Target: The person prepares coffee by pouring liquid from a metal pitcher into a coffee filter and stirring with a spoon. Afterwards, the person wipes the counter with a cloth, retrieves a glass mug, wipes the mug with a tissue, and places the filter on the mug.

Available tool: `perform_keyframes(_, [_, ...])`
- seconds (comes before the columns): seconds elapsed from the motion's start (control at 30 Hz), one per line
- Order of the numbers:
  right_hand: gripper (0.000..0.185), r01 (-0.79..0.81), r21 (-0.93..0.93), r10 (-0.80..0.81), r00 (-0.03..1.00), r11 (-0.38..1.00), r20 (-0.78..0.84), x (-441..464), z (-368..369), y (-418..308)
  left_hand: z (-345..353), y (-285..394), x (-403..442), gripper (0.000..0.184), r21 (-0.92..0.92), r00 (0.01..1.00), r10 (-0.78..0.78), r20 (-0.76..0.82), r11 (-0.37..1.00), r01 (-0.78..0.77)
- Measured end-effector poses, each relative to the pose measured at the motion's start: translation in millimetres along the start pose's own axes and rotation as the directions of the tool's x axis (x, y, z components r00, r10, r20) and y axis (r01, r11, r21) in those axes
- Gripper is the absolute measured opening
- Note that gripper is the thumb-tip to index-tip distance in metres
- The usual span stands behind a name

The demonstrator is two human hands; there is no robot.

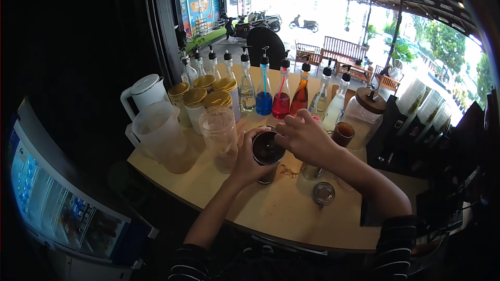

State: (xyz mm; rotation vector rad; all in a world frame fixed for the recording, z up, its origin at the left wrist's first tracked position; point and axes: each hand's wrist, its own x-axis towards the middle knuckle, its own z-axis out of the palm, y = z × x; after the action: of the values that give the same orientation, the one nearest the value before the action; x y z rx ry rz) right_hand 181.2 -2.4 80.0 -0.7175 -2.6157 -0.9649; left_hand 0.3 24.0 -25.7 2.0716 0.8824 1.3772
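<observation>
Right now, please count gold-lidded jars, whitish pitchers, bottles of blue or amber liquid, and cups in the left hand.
Gold-lidded jars: 5
Whitish pitchers: 2
Blue-liquid bottle: 1
Amber-liquid bottle: 1
Cup in left hand: 1
Total: 10

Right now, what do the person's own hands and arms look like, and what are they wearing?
The left hand and right hand wear no gloves. Both slim forearms are bare, under black fabric sleeves with thin, pale stripes.
</observation>
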Motion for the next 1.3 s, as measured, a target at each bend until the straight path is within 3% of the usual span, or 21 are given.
perform_keyframes(0.1, [0.005, -0.021, 0.035, 0.022, 1.000, 0.999, -0.008, -5, 0, -13, 9, -13, 1, 0.084, -0.068, 0.985, 0.088, -0.147, 0.993, -0.099])
perform_keyframes(0.2, [0.010, -0.045, 0.012, 0.046, 0.998, 0.999, -0.042, -7, 0, -17, 6, -3, 2, 0.085, 0.064, 0.976, 0.149, -0.161, 0.988, -0.140])
perform_keyframes(0.27, [0.013, -0.170, -0.019, 0.167, 0.981, 0.985, -0.100, -8, 2, -19, 7, 0, 1, 0.087, 0.174, 0.968, 0.166, -0.188, 0.976, -0.133])
perform_keyframes(0.4, [0.023, -0.157, 0.067, 0.158, 0.987, 0.985, -0.022, -13, 6, -29, 2, 9, 3, 0.087, 0.121, 0.971, 0.166, -0.174, 0.982, -0.146])
perform_keyframes(0.5, [0.025, -0.266, 0.041, 0.269, 0.951, 0.963, -0.150, -11, 2, -20, -1, 9, 2, 0.086, 0.023, 0.985, 0.065, -0.161, 0.998, -0.062])
perform_keyframes(0.6, [0.014, -0.225, 0.110, 0.240, 0.959, 0.968, -0.150, -9, -1, -19, -15, 12, 8, 0.084, 0.123, 0.994, 0.099, -0.042, 0.988, -0.094])
perform_keyframes(0.67, [0.011, -0.184, 0.095, 0.190, 0.980, 0.978, -0.060, -10, -7, -18, -22, 13, 10, 0.084, 0.164, 0.990, 0.135, 0.049, 0.976, -0.142])
perform_keyframes(0.8, [0.010, -0.150, 0.038, 0.153, 0.982, 0.988, -0.110, -10, -7, -7, -36, 23, 16, 0.083, 0.189, 0.973, 0.163, 0.163, 0.963, -0.193])
perform_keyframes(0.87, [0.009, -0.020, -0.010, 0.019, 0.999, 1.000, -0.031, -9, -10, -7, -38, 25, 18, 0.082, 0.210, 0.960, 0.144, 0.239, 0.958, -0.196])
perform_keyframes(1.0, [0.010, -0.059, -0.048, 0.055, 0.995, 0.997, -0.080, -6, -11, 0, -44, 24, 22, 0.083, 0.224, 0.954, 0.157, 0.257, 0.950, -0.217])
perform_keyframes(1.07, [0.009, 0.074, -0.078, -0.077, 0.996, 0.994, -0.034, -6, -9, -4, -44, 27, 23, 0.085, 0.243, 0.944, 0.135, 0.302, 0.946, -0.213])
perform_keyframes(1.2, [0.006, 0.042, -0.142, -0.051, 0.997, 0.989, -0.066, 0, -18, 2, -44, 28, 22, 0.087, 0.277, 0.938, 0.169, 0.303, 0.926, -0.256])
perform_keyframes(1.27, [0.005, 0.121, -0.181, -0.119, 0.993, 0.976, 0.021, 2, -18, -2, -45, 30, 24, 0.086, 0.278, 0.936, 0.191, 0.295, 0.920, -0.276])
perform_keyframes(1.3, [0.005, 0.169, -0.103, -0.175, 0.984, 0.980, -0.043, 3, -17, -3, -45, 30, 24, 0.086, 0.277, 0.936, 0.193, 0.296, 0.920, -0.277])
